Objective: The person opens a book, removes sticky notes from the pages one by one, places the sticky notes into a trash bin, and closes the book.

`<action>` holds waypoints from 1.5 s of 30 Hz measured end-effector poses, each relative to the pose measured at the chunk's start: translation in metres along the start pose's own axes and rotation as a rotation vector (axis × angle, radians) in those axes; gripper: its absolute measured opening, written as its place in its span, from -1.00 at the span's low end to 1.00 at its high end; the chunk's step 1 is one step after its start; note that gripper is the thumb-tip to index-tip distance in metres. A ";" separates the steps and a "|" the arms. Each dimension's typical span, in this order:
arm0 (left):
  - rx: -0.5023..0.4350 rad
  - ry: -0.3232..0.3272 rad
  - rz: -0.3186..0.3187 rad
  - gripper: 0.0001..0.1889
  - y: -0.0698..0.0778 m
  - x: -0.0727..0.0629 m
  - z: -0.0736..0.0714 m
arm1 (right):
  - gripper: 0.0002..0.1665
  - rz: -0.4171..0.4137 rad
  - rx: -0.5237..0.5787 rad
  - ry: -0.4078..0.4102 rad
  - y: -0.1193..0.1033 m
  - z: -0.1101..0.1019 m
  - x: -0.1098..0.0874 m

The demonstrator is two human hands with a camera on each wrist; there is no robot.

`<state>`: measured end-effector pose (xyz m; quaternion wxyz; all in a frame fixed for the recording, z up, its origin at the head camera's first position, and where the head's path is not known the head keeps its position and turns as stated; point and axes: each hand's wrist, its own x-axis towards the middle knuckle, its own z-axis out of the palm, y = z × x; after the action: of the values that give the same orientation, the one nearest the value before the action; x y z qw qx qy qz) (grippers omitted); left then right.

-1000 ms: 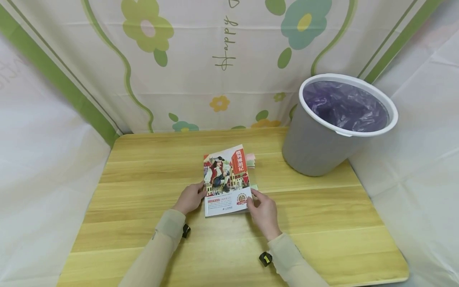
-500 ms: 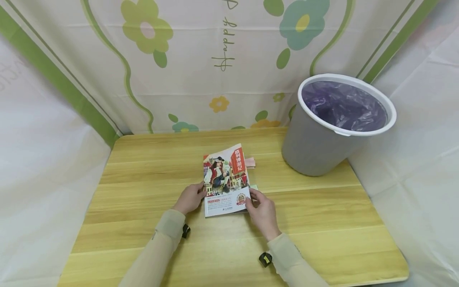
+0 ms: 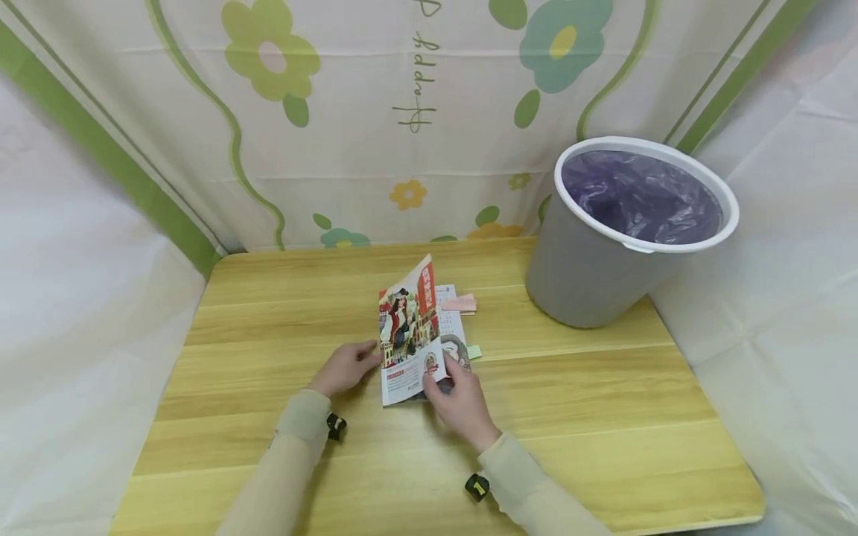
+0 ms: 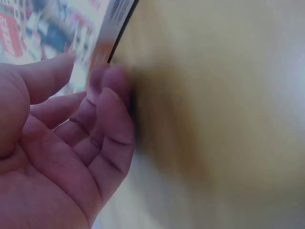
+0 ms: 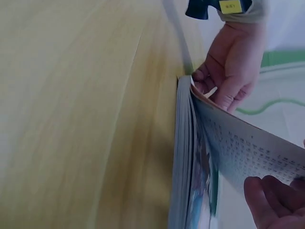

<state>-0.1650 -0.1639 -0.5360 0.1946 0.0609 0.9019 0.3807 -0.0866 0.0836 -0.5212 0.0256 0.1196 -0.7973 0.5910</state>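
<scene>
A paperback book lies partly opened near the middle of the table, its illustrated front cover [image 3: 404, 335] bent up and leftward. Beneath the cover, a printed inside page [image 3: 450, 321] shows at the right. My right hand [image 3: 462, 398] pinches the lower right edge of the lifted cover between thumb and fingers; the right wrist view shows the raised printed leaf [image 5: 248, 143] above the thick page block [image 5: 181, 157]. At the spine side is my left hand [image 3: 345, 366], fingers loosely bent and thumb apart from them in the left wrist view. Whether its fingertips touch the spine, I cannot tell.
Pink paper tabs [image 3: 459, 303] and a green tab [image 3: 474, 351] stick out of the book's right side. A grey bin [image 3: 583, 268] with a white rim and purple liner stands at the table's back right. Floral curtain [image 3: 348, 149] hangs behind the wooden table [image 3: 590, 432].
My right hand has moved left, lifting and folding the cover leftward, so the inside page now shows. My left hand has shifted slightly left from the book's spine.
</scene>
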 end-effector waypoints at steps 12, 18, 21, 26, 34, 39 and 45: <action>-0.018 0.115 -0.018 -0.44 -0.032 -0.033 -0.080 | -0.23 -0.258 -0.271 -0.118 -0.015 0.036 0.013; -0.009 0.137 -0.054 -0.41 -0.043 -0.044 -0.093 | -0.22 -0.229 -0.372 -0.209 -0.018 0.048 0.016; -0.004 0.137 -0.056 -0.41 -0.042 -0.044 -0.096 | -0.24 -0.200 -0.472 -0.274 -0.016 0.054 0.018; 0.012 0.163 -0.065 -0.40 -0.039 -0.042 -0.101 | -0.29 -0.236 -0.634 -0.349 -0.009 0.065 0.020; 0.045 0.179 -0.111 -0.35 -0.032 -0.047 -0.113 | -0.33 -0.264 -0.795 -0.396 -0.002 0.074 0.019; 0.051 0.186 -0.101 -0.32 -0.027 -0.042 -0.114 | -0.35 -0.269 -0.850 -0.426 -0.003 0.076 0.020; 0.086 0.206 -0.009 -0.41 -0.021 -0.021 -0.105 | -0.43 -0.275 -0.863 -0.458 -0.004 0.077 0.022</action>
<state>-0.1870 -0.2535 -0.4779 0.0998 0.0259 0.9328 0.3452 -0.0989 0.0063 -0.5369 -0.0251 0.3286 -0.9309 0.1573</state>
